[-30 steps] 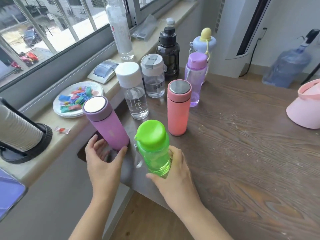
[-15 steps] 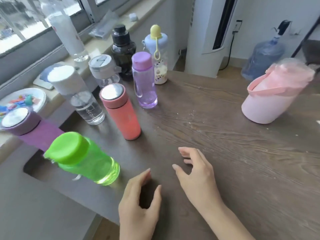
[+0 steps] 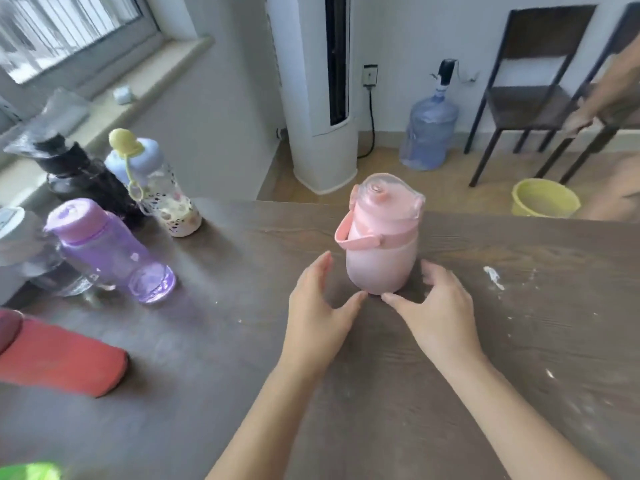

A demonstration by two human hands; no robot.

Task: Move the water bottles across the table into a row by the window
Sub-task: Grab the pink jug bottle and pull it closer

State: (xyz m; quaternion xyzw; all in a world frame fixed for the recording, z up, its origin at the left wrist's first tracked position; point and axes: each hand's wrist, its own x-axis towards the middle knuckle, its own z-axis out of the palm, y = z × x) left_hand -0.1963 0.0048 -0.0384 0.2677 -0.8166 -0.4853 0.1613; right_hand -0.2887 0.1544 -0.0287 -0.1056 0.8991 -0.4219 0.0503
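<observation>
A pink bottle (image 3: pixel 381 244) with a handle and clear lid stands upright mid-table. My left hand (image 3: pixel 320 306) is just left of its base and my right hand (image 3: pixel 433 303) just right of it, fingers spread, cupped around the base and close to it without gripping. Along the left, near the window, stand a purple bottle (image 3: pixel 107 251), a blue-capped bottle with a yellow knob (image 3: pixel 149 181), a black bottle (image 3: pixel 83 174), a clear bottle (image 3: pixel 31 258) and a coral flask (image 3: pixel 59 362). A green lid (image 3: pixel 31 471) peeks in at bottom left.
The dark wooden table (image 3: pixel 519 341) stretches to the right with white specks on it. Beyond its far edge stand a white tower unit (image 3: pixel 322 98), a blue water jug (image 3: pixel 429 129), a yellow bucket (image 3: pixel 543 199) and a chair (image 3: pixel 533 91). Another person's arm (image 3: pixel 609 88) is at right.
The view has swung right, away from the window. Both hands left the green and purple bottles, crossed the table and now flank the pink bottle.
</observation>
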